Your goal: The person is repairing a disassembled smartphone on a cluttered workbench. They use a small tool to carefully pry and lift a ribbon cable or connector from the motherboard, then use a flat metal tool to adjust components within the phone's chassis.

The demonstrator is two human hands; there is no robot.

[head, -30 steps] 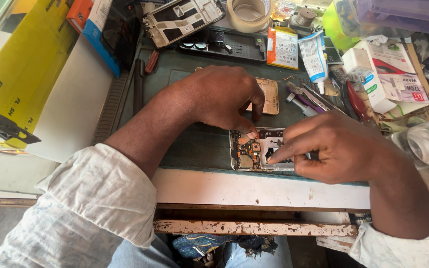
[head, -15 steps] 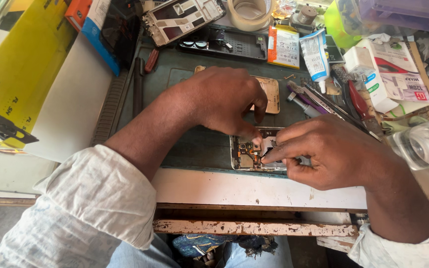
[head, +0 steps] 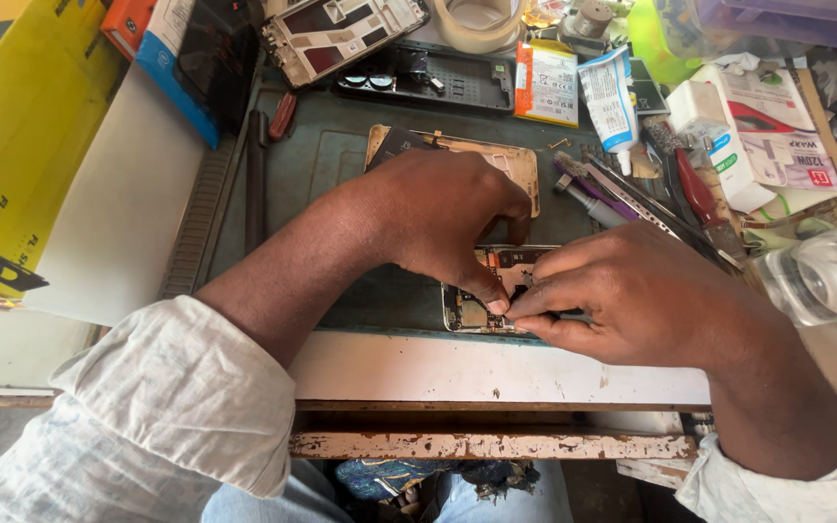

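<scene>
Cluttered green mat (head: 341, 174), left hand (head: 448, 213) steadying opened phone (head: 481, 300), right hand (head: 632, 300) grip pinched on it

Two hands, left (head: 448, 218) and right (head: 632, 300); one opened phone (head: 481, 305), one tape roll (head: 479, 21), two tubes (head: 607, 97), one bottle (head: 821, 276).

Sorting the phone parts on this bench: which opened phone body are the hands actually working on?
The opened phone at the mat's near edge, pinched between left hand and right hand. The other frames lie untouched farther back.
</scene>
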